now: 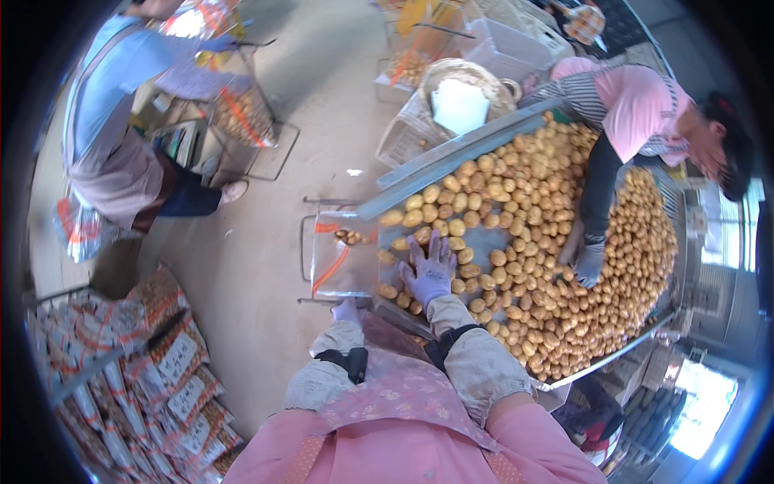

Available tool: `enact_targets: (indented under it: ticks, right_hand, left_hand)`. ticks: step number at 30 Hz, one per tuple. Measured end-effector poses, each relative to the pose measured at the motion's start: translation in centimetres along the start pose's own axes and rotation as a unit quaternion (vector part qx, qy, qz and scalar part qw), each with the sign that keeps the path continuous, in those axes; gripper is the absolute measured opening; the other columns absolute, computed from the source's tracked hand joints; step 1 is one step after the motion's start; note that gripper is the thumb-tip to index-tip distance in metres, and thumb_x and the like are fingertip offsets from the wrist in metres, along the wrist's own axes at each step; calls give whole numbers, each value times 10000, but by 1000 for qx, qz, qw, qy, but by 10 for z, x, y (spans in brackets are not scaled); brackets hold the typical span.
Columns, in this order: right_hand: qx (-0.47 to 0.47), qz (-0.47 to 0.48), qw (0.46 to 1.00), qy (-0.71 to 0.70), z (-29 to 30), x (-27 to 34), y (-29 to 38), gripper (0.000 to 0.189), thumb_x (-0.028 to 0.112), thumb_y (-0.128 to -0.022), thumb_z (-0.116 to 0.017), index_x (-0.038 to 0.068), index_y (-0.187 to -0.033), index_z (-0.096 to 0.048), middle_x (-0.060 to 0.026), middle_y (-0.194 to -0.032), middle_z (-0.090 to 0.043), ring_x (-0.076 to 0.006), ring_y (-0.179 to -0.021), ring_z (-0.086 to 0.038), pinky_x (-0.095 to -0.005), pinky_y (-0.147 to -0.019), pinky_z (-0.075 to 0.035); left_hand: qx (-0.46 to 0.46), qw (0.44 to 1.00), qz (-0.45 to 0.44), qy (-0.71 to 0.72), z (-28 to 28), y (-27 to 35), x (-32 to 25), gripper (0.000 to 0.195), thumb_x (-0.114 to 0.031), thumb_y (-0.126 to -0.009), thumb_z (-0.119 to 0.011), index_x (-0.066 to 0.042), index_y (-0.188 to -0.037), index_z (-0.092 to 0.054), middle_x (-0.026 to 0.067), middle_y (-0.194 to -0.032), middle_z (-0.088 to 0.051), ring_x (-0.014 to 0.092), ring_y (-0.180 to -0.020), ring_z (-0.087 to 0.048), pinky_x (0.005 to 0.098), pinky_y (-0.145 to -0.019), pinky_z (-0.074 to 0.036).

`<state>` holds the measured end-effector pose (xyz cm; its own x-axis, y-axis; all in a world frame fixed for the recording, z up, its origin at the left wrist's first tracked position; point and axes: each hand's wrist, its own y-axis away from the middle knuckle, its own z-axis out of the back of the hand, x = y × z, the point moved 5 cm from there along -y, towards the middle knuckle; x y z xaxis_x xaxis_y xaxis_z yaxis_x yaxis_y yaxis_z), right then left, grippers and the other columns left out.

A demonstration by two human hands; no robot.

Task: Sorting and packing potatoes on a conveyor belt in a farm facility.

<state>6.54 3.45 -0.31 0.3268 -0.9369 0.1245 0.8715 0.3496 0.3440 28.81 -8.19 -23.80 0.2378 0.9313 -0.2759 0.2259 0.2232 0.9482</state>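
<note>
My right hand (432, 271), in a pale purple work glove, lies with fingers spread among yellow-brown potatoes (465, 227) at the narrow mouth of a metal sorting table (484, 240). Nothing is gripped in it. Just beyond the mouth, a clear plastic bag with orange stripes (329, 242) hangs on a wire stand (304, 257). A few potatoes show inside this bag. My left hand (346, 310), gloved alike, is by the near edge of the bag and stand; its fingers are too small and partly hidden to tell whether they hold the bag.
Across the table a co-worker (641, 109) bends over, one gloved hand (589, 264) in the heap. Another person (124, 115) stands at the left by a filled bag (245, 118). Packed bags (175, 363) are stacked lower left. A wicker basket (440, 72) stands behind the table's metal side rail (459, 151).
</note>
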Motion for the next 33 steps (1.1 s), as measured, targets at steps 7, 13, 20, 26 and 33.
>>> enact_targets:
  ticks: [7,13,20,26,33]
  right_hand:
    - [77,134,988,-20,-24,-103,133,652,407,-949,-598,264,-1559,-415,-159,-1619,-364,-371,-1517,-306,-636,-1196,-244]
    - [-71,-460,885,11,-11,-265,214,505,365,-952,-607,161,-1411,-552,-170,-1472,-524,-409,-1412,-426,-625,-1137,-341]
    - [-64,-303,951,-5,13,-140,97,532,454,-963,-619,297,-1465,-541,-185,-1564,-448,-418,-1511,-319,-629,-1223,-238]
    - [175,-33,983,32,48,-242,63,796,558,-915,-624,231,-1592,-361,-96,-1597,-405,-279,-1522,-327,-615,-1257,-88]
    - [-157,-265,943,-126,80,-226,-69,706,527,-958,-608,215,-1565,-427,-204,-1680,-267,-424,-1502,-347,-628,-1251,-134]
  left_hand:
    - [59,967,88,-230,-39,83,-101,345,-258,-1018,-583,-59,-1300,-602,174,-1165,-696,334,-1121,-671,494,-951,-556]
    - [145,860,-91,-482,-117,172,-142,373,-309,-1013,-607,-91,-1315,-632,162,-1157,-708,306,-1151,-662,443,-966,-534]
    - [531,99,-528,-655,-224,228,-53,459,-212,-887,-680,-126,-1337,-646,140,-1354,-632,355,-1258,-592,491,-1081,-463]
    - [443,165,-343,-812,-264,214,-137,339,-164,-915,-634,-106,-1246,-678,132,-1246,-684,342,-1229,-627,482,-1063,-476]
    - [311,328,-613,-648,-470,193,-107,428,-165,-891,-637,-131,-1318,-659,165,-1304,-666,354,-1061,-667,455,-866,-556]
